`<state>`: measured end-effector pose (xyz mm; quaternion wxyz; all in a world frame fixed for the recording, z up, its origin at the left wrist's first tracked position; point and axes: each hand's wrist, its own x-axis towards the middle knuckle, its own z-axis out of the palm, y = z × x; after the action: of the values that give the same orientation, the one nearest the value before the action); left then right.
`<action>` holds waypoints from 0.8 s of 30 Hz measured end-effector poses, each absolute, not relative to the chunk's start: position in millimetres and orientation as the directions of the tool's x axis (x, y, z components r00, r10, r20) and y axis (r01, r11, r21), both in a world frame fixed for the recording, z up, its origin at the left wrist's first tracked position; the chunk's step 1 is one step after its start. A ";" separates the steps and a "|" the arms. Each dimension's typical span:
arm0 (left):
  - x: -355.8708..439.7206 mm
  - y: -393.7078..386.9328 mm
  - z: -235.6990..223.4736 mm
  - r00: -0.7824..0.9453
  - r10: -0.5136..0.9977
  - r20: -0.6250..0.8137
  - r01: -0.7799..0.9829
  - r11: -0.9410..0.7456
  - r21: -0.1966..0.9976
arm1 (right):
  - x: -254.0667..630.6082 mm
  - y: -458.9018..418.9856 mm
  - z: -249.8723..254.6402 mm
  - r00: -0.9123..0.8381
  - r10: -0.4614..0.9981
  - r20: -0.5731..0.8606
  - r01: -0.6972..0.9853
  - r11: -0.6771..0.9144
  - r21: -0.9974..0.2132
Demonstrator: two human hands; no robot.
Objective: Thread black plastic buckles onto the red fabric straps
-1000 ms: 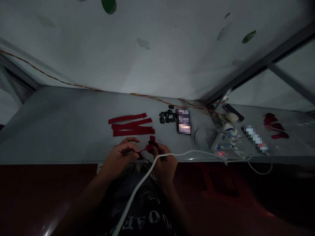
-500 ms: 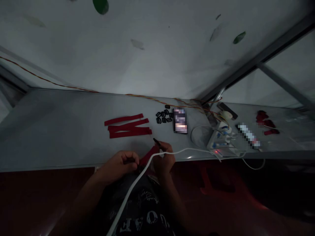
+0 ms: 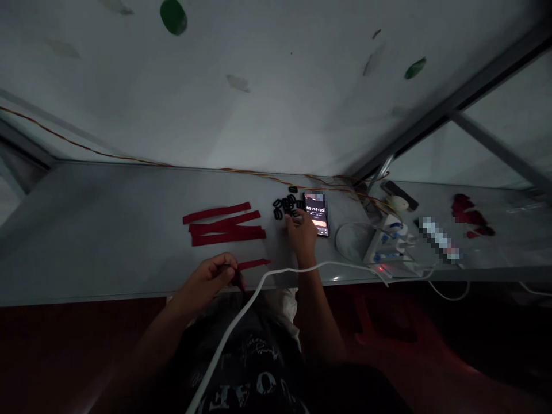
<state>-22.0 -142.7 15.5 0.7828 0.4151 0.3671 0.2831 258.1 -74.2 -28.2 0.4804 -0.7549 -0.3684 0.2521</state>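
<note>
My left hand (image 3: 219, 274) is closed on a red webbing strap (image 3: 254, 264). One end of that strap points right over the tabletop, while another part hangs from my fingers at the table's front edge. At the heap of black slide buckles (image 3: 285, 203), my right hand (image 3: 303, 233) has its fingertips bent down and drawn together. Whatever they pinch is hidden among the buckles. Several more red straps (image 3: 226, 234) lie flat to the left of the heap, partly overlapping.
A lit phone (image 3: 319, 215) showing a timer lies beside the buckles. A white cable (image 3: 267, 276) crosses in front of my hands to a power strip (image 3: 386, 244). Farther right are a second phone (image 3: 437, 238) and a dark red bundle (image 3: 469, 214). Thin wires (image 3: 259, 172) run along the wall.
My right hand has left the red strap near my left hand and moved up to the buckle heap. My left hand has stayed near the front edge, still holding the strap, which now points farther right.
</note>
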 end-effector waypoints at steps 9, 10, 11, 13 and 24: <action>-14.6 -128.9 14.6 0.376 0.877 -0.297 -0.194 0.388 0.901 | 191.3 -141.6 7.3 -0.238 0.968 0.084 0.001 0.087 -0.996; -14.8 -127.5 15.6 0.377 0.878 -0.296 -0.182 0.384 0.905 | 187.0 -144.5 9.2 -0.247 0.964 0.099 0.033 0.111 -0.993; -15.1 -126.4 16.8 0.382 0.879 -0.286 -0.159 0.367 0.917 | 183.9 -146.6 10.0 -0.236 0.966 0.110 0.078 0.131 -0.988; -15.4 -125.5 19.8 0.405 0.882 -0.243 -0.079 0.298 0.951 | 180.2 -149.1 9.5 -0.185 0.972 0.143 0.188 0.177 -0.966; -12.0 -114.1 37.4 0.471 0.872 -0.134 0.458 -0.111 0.882 | 207.8 -167.3 -11.7 0.436 0.803 0.407 0.432 0.210 -0.877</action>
<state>-12.0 -114.1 37.4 0.4763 0.7130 0.4664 0.2173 207.8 -167.3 -11.7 0.5894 -0.6086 -0.5074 0.1573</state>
